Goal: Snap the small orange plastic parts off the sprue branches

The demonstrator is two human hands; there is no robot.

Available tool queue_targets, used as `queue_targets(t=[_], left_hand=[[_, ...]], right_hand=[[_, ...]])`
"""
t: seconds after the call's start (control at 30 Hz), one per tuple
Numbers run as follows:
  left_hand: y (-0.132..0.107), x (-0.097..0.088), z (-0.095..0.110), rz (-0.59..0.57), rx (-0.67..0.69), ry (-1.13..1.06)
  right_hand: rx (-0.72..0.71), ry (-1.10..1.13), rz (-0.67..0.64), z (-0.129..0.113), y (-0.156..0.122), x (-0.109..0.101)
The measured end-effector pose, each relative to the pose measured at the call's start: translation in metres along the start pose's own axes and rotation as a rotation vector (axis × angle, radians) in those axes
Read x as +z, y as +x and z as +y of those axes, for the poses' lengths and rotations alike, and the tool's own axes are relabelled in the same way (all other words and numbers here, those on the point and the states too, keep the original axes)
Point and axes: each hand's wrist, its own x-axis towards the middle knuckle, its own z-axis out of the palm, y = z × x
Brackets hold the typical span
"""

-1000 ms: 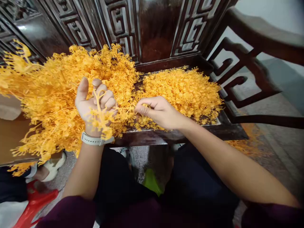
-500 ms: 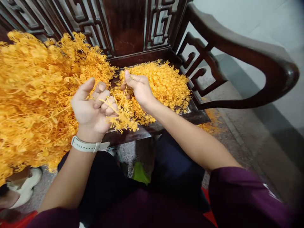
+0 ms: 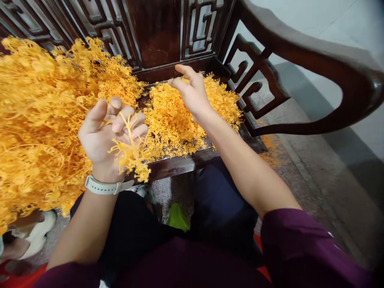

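My left hand, palm up with curled fingers, holds a small orange plastic flower sprig, its stem caught among the fingers and its florets hanging over the wrist side. A pale watch strap circles that wrist. Over the right-hand pile of loose orange florets hovers my right hand, thumb and index finger apart, with nothing seen in it; its other fingers are partly hidden. The large heap of orange flower sprays lies beside and behind my left hand.
Both piles rest on a dark carved wooden bench with a curved armrest on the right. Orange bits lie on the floor beyond it. Below the bench is a bright green object. Another person's shoe shows at lower left.
My right hand has opened and moved right and away from me, off the sprig and over the pile. My left hand has shifted slightly left, and the sprig in it now hangs more upright.
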Motion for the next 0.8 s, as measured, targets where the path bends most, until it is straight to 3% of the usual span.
queue_targets(t=[0.1,0.3,0.4,0.53,0.67,0.8], left_hand=[[-0.003,0.002,0.006,0.004,0.042,-0.106],[-0.007,-0.005,0.030,0.015,0.220,-0.185],[-0.011,-0.013,0.043,-0.012,0.247,-0.246],[-0.022,-0.021,0.054,-0.037,0.222,-0.322],[-0.030,-0.027,0.066,0.008,0.247,-0.158],[-0.033,-0.031,0.077,0.179,0.136,0.090]], right_hand=[[-0.019,-0.006,-0.060,-0.023,-0.011,0.003],[0.068,0.392,-0.622,-0.083,-0.051,0.015],[0.059,0.525,-0.815,-0.094,-0.068,0.030],[-0.016,0.542,-1.036,-0.092,-0.080,0.047],[0.031,0.637,-1.081,-0.087,-0.077,0.045],[0.112,0.669,-0.929,-0.080,-0.064,0.032]])
